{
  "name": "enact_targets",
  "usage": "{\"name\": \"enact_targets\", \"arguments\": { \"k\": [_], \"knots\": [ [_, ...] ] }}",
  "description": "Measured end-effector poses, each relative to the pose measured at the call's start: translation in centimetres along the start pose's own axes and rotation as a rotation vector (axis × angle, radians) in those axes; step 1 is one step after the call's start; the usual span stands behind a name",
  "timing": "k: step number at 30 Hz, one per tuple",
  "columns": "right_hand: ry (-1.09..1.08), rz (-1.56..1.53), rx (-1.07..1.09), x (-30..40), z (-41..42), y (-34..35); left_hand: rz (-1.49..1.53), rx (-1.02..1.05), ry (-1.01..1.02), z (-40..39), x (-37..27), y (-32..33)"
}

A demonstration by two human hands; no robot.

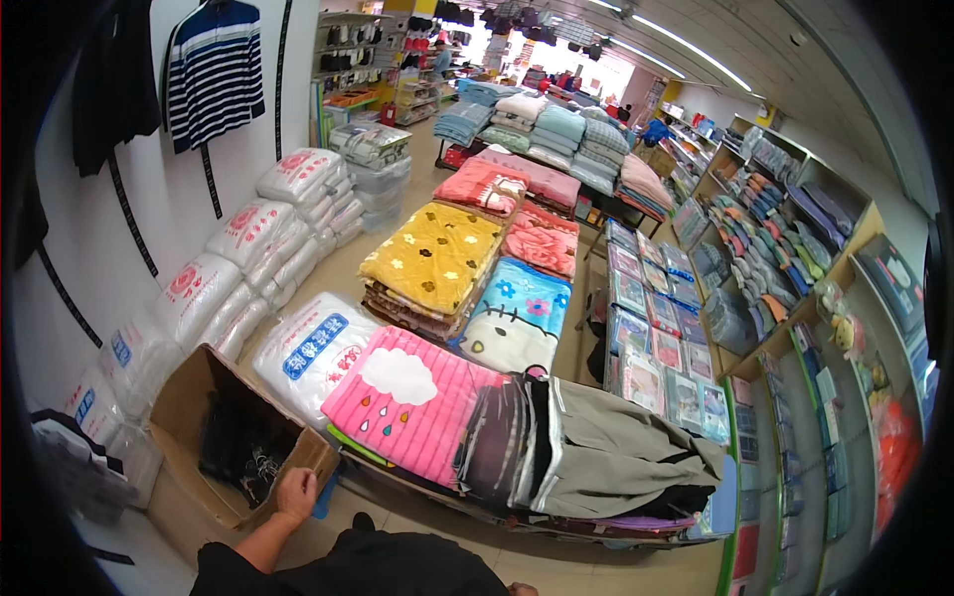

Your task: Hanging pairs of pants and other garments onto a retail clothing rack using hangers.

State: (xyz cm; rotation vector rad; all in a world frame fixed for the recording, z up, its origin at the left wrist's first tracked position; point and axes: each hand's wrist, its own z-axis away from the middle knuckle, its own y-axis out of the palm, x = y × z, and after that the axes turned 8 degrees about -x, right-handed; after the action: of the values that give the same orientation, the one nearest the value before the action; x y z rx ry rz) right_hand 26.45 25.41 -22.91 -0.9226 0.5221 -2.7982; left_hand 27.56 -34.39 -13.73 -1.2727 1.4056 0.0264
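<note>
My left hand (297, 493) is at the near corner of an open cardboard box (179, 402), its fingers curled; whether it grips the flap cannot be told. Inside the box lie black hangers (250, 462) with metal hooks, partly in shadow. Only a bit of my right hand (523, 589) shows at the bottom edge. Before me, grey-beige trousers (626, 447) lie on a display table beside several dark folded garments (492, 439) and a pink blanket (417, 402) with a white cloud.
White plastic-wrapped bedding packs (223, 298) are stacked along the left wall, under a hanging striped sweater (216, 74). Folded yellow (440, 253) and blue blankets (522, 313) lie beyond the pink one. Shelves (805, 357) of goods line the right side.
</note>
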Motion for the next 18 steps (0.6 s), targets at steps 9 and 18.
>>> {"name": "enact_targets", "arguments": {
  "k": [9, 18],
  "knots": [
    [-0.058, 0.167, 0.04, 5.5, 2.0, 7.5, -0.523, -0.01, -0.592, -2.2, 26.9, -3.6],
    [-0.115, 0.14, 0.047, 7.8, 6.4, 9.9, -0.376, 0.875, -0.727, 0.1, 34.1, 0.0]
  ]
}}
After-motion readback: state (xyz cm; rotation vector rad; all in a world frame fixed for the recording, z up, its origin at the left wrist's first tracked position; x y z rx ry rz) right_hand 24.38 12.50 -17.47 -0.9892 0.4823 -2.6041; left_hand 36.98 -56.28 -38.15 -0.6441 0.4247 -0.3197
